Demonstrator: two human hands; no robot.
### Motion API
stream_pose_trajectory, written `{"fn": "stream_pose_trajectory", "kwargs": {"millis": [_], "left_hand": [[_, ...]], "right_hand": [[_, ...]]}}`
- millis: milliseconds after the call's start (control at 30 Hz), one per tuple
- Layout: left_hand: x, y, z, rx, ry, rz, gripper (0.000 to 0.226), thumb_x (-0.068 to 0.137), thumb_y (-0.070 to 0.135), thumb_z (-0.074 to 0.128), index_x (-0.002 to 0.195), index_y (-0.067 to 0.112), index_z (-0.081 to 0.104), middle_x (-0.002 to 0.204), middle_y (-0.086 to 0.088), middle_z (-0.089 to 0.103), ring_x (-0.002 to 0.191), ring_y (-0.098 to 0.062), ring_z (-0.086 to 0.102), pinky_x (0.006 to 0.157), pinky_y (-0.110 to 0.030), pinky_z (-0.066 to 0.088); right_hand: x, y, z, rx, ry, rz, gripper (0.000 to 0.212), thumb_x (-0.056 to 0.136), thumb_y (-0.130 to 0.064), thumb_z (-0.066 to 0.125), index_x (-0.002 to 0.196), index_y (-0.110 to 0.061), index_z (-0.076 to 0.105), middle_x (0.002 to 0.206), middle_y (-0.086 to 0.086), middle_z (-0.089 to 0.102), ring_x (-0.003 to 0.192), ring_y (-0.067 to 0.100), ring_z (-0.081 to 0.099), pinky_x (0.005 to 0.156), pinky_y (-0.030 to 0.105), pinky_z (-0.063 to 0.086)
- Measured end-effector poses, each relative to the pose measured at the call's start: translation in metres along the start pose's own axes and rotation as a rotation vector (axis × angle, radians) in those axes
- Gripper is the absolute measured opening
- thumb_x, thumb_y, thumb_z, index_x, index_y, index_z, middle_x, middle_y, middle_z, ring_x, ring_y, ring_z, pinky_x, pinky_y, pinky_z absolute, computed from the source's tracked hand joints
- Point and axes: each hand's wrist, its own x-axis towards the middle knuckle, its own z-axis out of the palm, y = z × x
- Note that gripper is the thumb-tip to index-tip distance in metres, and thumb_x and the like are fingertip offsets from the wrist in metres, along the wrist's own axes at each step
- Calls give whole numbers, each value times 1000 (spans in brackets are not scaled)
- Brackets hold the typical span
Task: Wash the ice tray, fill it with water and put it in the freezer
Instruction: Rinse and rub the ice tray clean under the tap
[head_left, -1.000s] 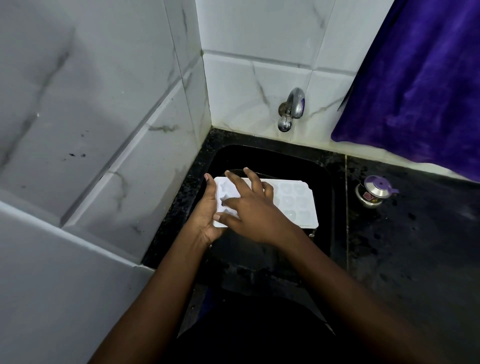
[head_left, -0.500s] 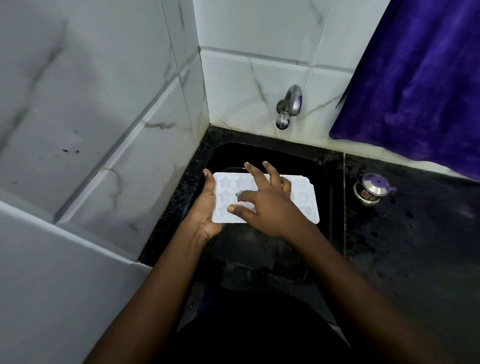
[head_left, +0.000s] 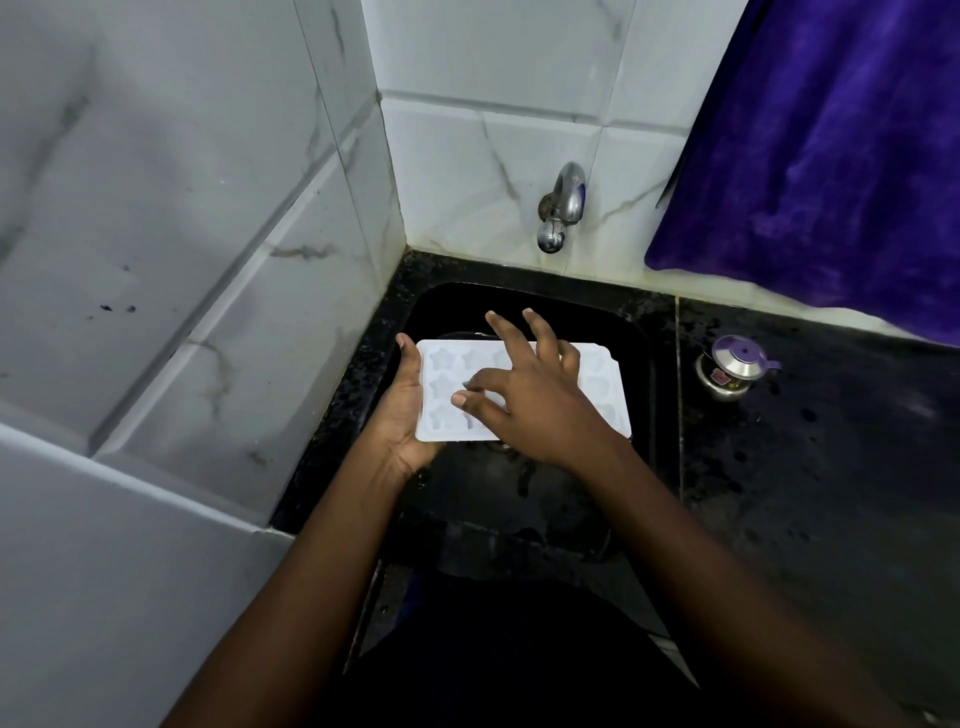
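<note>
- White ice tray (head_left: 597, 387) sits over the black sink (head_left: 640, 395), tap (head_left: 563, 202) at its 12 o'clock
- left hand (head_left: 402, 410) grips its 9 o'clock edge
- right hand (head_left: 540, 410) spread wide, fingertips on the star moulds

ice tray (head_left: 441, 387): middle cells hidden under right hand (head_left: 540, 400) | left hand (head_left: 402, 410): fingers hidden beneath tray | purple cloth (head_left: 831, 182): cut by top, right edges | jar (head_left: 730, 371) label: too small to read

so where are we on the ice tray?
Done: nothing visibly finished. In hand: washing; left hand holds the ice tray over the sink, right hand touches its star cavities. Left: filling (no water runs from the tap), then the freezer, out of view.
</note>
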Motion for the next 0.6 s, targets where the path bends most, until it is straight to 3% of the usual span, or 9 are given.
{"fn": "stream_pose_trajectory", "kwargs": {"millis": [200,333,467,600], "left_hand": [[0,-2,-1,15,8,-7,104,88,94,22,122,16,82,136,-21,72,117,-39,74,86,-54,65],[-2,-4,2,-2,4,-11,105,89,92,23,132,13,76,136,-22,71,118,-39,74,86,-53,65],[-4,-3,4,-21,-18,-6,103,90,91,25,124,12,80,138,-23,69,120,-39,73,84,-53,65],[-3,-1,3,-1,2,-9,106,89,92,23,140,11,68,143,-24,66,121,-40,71,91,-55,64]], "right_hand": [[-2,-5,2,-1,-17,-20,54,100,-72,43,106,-33,79,177,-1,8,160,27,-13,120,53,2],[-1,-5,-2,14,-18,-5,61,101,-74,36,98,-33,80,177,-3,7,160,24,-15,120,52,1],[-3,-4,-5,15,0,20,81,97,-80,14,102,-34,80,177,-4,6,160,20,-16,119,50,-1],[-8,-5,-3,-12,11,6,82,96,-80,12,110,-34,78,177,-2,8,160,23,-14,120,51,0]]}}
